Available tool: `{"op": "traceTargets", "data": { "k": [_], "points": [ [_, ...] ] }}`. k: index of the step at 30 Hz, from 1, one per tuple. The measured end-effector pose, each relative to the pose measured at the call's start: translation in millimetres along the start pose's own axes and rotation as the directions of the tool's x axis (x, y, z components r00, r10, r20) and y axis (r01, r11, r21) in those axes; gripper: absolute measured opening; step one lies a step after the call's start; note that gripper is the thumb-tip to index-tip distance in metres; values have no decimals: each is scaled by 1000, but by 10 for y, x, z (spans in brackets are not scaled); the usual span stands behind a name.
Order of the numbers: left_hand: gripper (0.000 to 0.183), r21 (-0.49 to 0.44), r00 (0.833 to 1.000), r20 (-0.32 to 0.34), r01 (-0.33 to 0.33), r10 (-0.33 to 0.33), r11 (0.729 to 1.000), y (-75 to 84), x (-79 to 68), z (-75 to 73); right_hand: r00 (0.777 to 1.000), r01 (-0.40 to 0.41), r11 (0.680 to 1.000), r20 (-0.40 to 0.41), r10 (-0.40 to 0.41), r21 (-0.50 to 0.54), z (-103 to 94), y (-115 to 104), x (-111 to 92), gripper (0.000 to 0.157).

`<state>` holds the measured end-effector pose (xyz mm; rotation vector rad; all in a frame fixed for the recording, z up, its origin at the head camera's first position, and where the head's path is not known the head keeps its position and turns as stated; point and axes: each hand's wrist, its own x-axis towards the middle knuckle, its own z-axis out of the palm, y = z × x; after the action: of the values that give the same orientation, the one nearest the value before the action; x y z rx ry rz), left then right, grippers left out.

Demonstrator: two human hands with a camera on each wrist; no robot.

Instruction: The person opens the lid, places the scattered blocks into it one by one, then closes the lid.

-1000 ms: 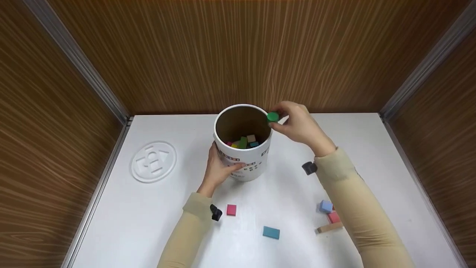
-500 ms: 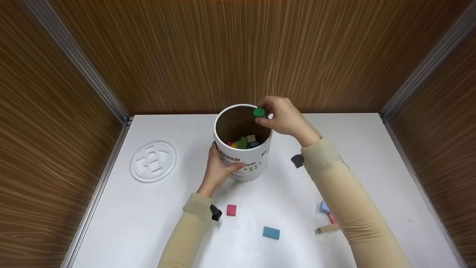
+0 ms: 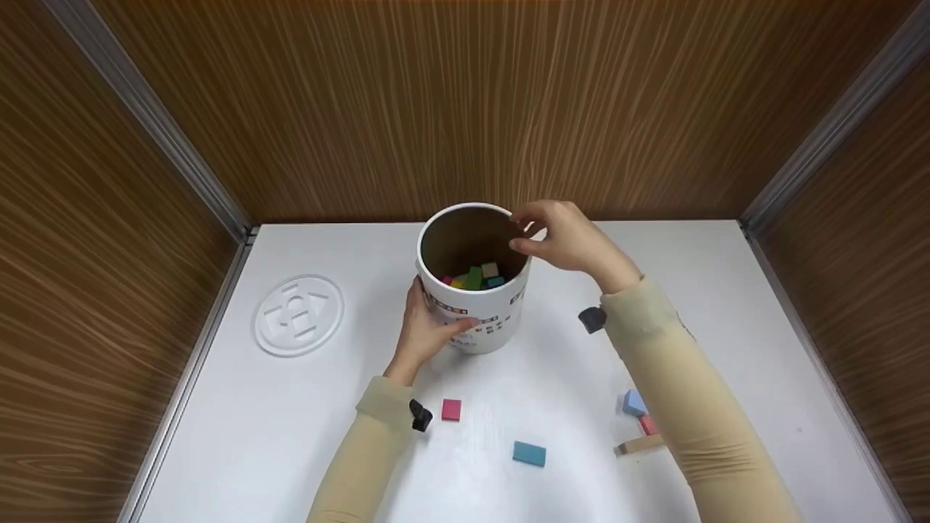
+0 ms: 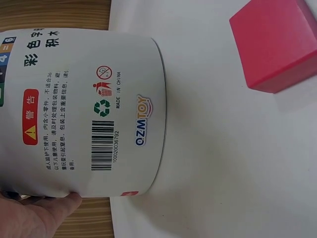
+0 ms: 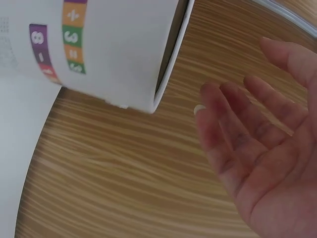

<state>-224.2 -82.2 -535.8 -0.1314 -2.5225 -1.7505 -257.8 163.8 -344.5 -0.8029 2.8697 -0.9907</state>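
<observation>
A white cardboard tub point(image 3: 501, 330) with printed letters and sums stands upright near the back of the table. My left hand point(image 3: 427, 330) holds its left side, thumb across the front and fingers round the far side; the left wrist view shows fingertips against the tub's barcode side point(image 4: 99, 109). Over the tub's right rim is my right hand point(image 3: 567, 236), fingers loosely bent and thumb apart from them. Nothing lies in that palm point(image 5: 277, 163) in the right wrist view. Several coloured blocks point(image 3: 474, 278) lie at the tub's bottom; the green round block is out of sight.
On the white table point(image 3: 378, 465) lie a red block point(image 3: 451, 410) and a teal block point(image 3: 529, 454). Under the right forearm, partly hidden, are a blue block point(image 3: 634, 402), a red block point(image 3: 647, 424) and a wooden stick point(image 3: 639, 444). A white embossed lid point(image 3: 298, 316) lies left.
My right hand moved left over the tub with a green round block, let it go, and drew slightly back right with the fingers parted. The left hand stayed on the tub.
</observation>
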Motion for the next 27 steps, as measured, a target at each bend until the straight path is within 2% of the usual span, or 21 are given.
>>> {"op": "traceTargets", "data": {
  "k": [5,10,16,22,27],
  "points": [
    [133,-1,1000,4,-3,3,1000,-1,0,1,999,-48,998,-11,48,29,-66,143,-205,35],
    [133,9,1000,10,-4,4,1000,2,2,-6,991,-130,991,-4,130,-1,-119,347,-465,38],
    [132,21,999,33,-3,2,1000,5,13,-42,985,-175,985,10,175,-13,-145,615,-805,38],
    [128,70,998,56,32,-36,997,-33,28,-127,969,-244,970,27,244,-14,-86,879,-1164,39],
    [120,69,995,89,36,-42,997,-63,50,-182,945,-318,947,65,320,-41,33,1122,-1436,41]
  ]
}}
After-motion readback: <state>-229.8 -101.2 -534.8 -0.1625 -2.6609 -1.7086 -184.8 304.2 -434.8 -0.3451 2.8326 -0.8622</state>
